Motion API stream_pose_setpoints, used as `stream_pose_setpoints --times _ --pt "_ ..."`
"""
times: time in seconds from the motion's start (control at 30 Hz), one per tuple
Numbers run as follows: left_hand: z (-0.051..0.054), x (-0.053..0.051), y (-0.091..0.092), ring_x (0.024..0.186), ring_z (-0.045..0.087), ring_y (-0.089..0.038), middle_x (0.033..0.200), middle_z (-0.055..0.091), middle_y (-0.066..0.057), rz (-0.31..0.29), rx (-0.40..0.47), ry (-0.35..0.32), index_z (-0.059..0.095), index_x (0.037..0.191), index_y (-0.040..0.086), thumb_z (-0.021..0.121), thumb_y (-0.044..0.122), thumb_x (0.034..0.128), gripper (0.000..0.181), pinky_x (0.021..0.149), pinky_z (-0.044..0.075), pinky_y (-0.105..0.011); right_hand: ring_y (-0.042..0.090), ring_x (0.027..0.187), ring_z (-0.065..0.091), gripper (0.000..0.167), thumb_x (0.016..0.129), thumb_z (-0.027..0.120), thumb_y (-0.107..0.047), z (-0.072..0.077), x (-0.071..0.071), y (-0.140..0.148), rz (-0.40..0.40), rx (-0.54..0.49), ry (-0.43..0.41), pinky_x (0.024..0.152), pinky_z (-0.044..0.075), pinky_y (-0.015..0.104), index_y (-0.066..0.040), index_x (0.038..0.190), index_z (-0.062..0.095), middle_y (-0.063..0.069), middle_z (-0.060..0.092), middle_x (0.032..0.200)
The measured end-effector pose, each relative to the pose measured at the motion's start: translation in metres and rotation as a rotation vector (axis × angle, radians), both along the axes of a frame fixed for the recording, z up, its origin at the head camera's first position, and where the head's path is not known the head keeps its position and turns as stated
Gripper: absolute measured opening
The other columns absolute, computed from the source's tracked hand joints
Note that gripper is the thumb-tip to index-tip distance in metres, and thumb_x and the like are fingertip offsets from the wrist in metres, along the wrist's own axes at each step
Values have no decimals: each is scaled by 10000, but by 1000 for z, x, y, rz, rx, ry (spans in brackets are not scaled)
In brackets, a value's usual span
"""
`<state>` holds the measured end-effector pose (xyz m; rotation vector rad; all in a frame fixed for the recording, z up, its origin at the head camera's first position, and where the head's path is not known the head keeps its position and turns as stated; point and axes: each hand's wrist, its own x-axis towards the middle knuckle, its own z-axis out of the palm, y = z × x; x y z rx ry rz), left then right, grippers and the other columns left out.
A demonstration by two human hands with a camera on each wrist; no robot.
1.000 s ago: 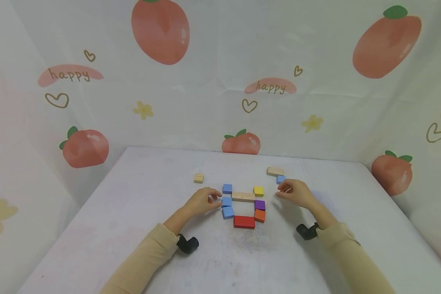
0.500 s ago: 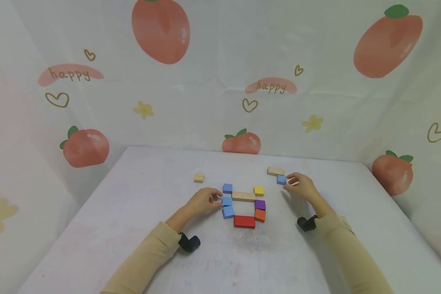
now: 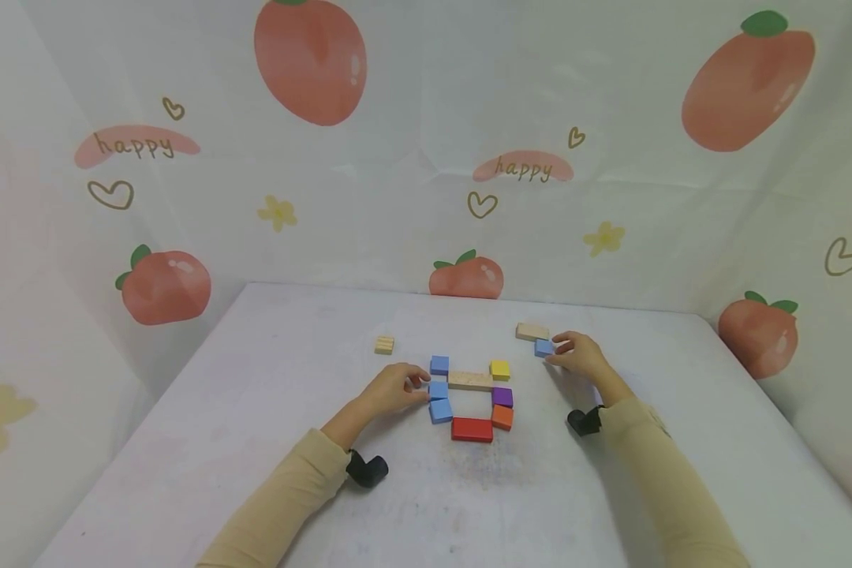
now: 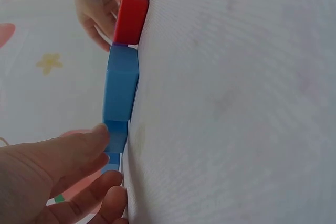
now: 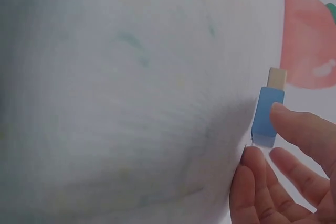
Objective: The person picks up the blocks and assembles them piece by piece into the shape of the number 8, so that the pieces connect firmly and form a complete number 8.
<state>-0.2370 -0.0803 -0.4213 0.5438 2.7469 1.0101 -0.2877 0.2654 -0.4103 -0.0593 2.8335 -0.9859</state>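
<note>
A row of blue blocks (image 3: 438,390) stands on the white table, and my left hand (image 3: 390,389) is beside its left side with fingers loosely bent. In the left wrist view the left thumb (image 4: 97,137) lies in front of one blue block; contact is unclear. Farther back on the right, my right hand (image 3: 580,356) is at a single blue block (image 3: 543,348), thumb and fingers spread. The right wrist view has the thumb (image 5: 286,119) over that block's (image 5: 266,111) near face, other fingers below it. No grip on it shows.
A wooden plank (image 3: 470,380), a red block (image 3: 472,429), an orange block (image 3: 502,416), a purple block (image 3: 502,396) and a yellow block (image 3: 500,369) complete a ring with the blue row. Behind lie a wooden block (image 3: 532,331) and a small striped wooden piece (image 3: 384,345).
My right hand has moved right and farther back from beside the yellow block to the lone blue block, then slightly closer to it. The left hand and the blocks have stayed in place.
</note>
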Motion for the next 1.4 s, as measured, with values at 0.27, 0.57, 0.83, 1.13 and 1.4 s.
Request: stream_pose_setpoints --times 0.27,0.57,0.83,1.13,1.4 --pt "0 0 1 828 535 -135 945 635 -52 9 0 -18 668 1067 77 710 168 816 270 780 496 -279 350 969 575 474 841 664 -157 -3 -6 2 -6 -3 2 776 496 355 87 1215 506 298 582 1121" --pt "1 1 1 817 534 -131 947 639 -59 1 -3 0 670 1064 70 711 156 814 268 765 487 -273 145 766 560 454 825 676 -111 -5 -11 4 -13 -50 -6 631 455 204 101 1194 516 242 605 1025" --pt "1 1 0 811 523 -126 950 636 -53 5 -1 -9 670 1066 73 712 158 813 270 749 479 -259 119 754 540 435 808 692 -105 -4 -13 4 -8 -46 -5 627 434 198 103 1158 539 192 617 958" --pt "1 0 1 817 533 -128 953 638 -52 6 -5 -10 670 1065 72 710 162 814 269 753 476 -266 142 796 569 441 806 700 -138 -5 -15 5 -2 -34 5 645 436 186 102 1144 549 227 636 1007" --pt "2 2 1 811 527 -128 950 636 -55 10 3 -22 670 1059 72 711 155 812 264 747 473 -261 173 841 587 451 815 698 -159 -3 -13 3 -8 -36 -13 667 447 202 88 1159 544 234 631 1045"
